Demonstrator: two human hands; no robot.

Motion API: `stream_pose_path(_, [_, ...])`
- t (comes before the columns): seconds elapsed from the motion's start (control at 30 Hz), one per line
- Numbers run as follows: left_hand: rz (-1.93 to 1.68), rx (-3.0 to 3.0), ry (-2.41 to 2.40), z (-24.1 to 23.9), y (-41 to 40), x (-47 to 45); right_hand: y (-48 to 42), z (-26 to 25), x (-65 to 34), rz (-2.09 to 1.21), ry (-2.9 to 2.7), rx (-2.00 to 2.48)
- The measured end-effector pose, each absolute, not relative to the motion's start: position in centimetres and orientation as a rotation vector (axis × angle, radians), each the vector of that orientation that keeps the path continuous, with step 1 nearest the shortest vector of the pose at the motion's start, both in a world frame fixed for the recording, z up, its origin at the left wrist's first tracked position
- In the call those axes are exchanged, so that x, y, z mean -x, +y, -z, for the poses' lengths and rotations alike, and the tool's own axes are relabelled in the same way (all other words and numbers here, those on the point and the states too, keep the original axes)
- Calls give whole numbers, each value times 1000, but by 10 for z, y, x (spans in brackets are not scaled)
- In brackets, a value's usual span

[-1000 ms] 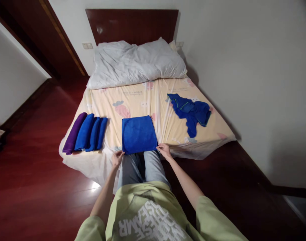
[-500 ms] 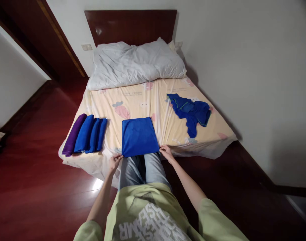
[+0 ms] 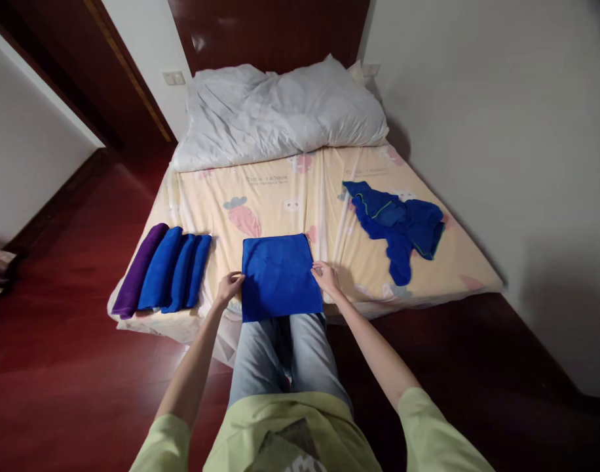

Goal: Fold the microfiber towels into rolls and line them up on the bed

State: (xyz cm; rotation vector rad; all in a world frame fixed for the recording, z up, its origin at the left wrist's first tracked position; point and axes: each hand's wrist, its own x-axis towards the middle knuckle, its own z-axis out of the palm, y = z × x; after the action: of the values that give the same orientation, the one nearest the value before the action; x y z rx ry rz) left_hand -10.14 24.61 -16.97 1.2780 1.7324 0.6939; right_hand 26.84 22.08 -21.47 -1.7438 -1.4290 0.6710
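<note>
A blue towel (image 3: 281,278) lies flat and nearly square at the front edge of the bed, its near edge by my legs. My left hand (image 3: 230,287) pinches its left edge about halfway up. On the opposite side, the fingers of my right hand (image 3: 325,276) are closed at the right edge, at a similar height. Left of it is a row of rolled towels: a purple roll (image 3: 139,272) outermost and several blue rolls (image 3: 161,269) beside it. A crumpled heap of blue cloth (image 3: 398,223) with green edging rests to the right.
The bed's patterned yellow sheet (image 3: 265,196) spreads under everything. A white quilt or pillow (image 3: 280,111) lies against the dark wooden headboard (image 3: 265,33). Red-brown floor (image 3: 74,367) surrounds the bed, with a wall (image 3: 501,131) to the right.
Both hands have moved from the towel's near corners up along its side edges to about the middle. The camera view has shifted slightly.
</note>
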Motion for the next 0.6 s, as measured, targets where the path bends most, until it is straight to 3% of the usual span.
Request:
stream_pose_path(0.33, [-644, -1392, 1946, 202, 384, 74, 325, 222, -252, -515, -1382, 2039])
stream_pose_path(0.6, [-436, -1945, 1849, 197, 441, 63, 377, 222, -261, -594, -1435, 1960])
